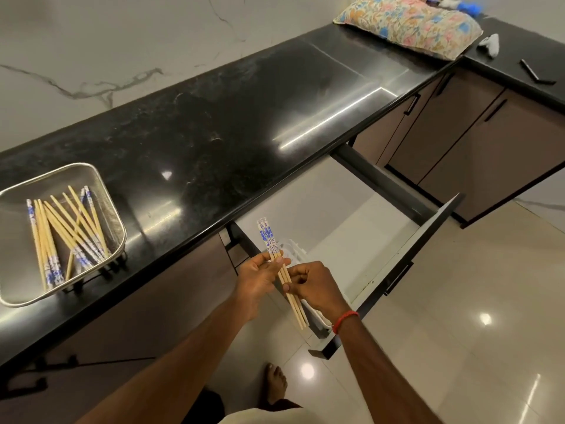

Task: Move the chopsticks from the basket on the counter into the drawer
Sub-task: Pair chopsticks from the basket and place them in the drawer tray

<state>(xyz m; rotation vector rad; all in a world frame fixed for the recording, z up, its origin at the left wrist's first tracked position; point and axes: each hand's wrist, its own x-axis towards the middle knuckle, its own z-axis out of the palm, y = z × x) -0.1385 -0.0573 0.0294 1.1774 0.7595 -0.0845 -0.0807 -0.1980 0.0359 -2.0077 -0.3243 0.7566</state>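
Observation:
A small bundle of wooden chopsticks [269, 240] with blue-and-white patterned tops is held over the near left corner of the open drawer [336, 215]. My left hand [258, 278] pinches the bundle near its middle, and my right hand [315, 287] grips it just below. The plain tips point down toward me. A steel mesh basket [101, 191] stands on the black counter at the left, with several more chopsticks [65, 234] lying crossed inside it. A white tray edge shows in the drawer behind my hands.
The black counter [229, 117] runs diagonally to a corner at the upper right, where a floral cushion [409, 22] lies. The drawer front [406, 264] juts out over the glossy tiled floor. Closed brown cabinet doors [458, 130] stand to the right. My bare foot [275, 384] is below.

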